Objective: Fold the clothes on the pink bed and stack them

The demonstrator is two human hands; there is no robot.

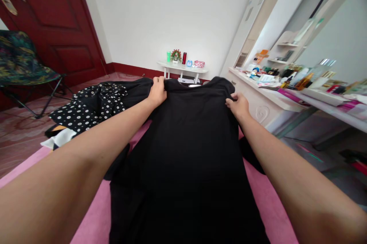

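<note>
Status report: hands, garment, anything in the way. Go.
Left hand and right hand gripping black garment at its far end. Garment flat on pink bed. Polka-dot cloth lies left, apart.

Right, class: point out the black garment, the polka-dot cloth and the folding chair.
black garment [189, 152], head view, middle of its flat front panel.
polka-dot cloth [91, 108], head view, centre of the spotted bundle.
folding chair [20, 62], head view, its patterned seat fabric.

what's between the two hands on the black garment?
Head view: only the black garment itself. Its far edge spans from the left hand to the right hand, each gripping a corner; nothing else lies on that stretch.
</note>
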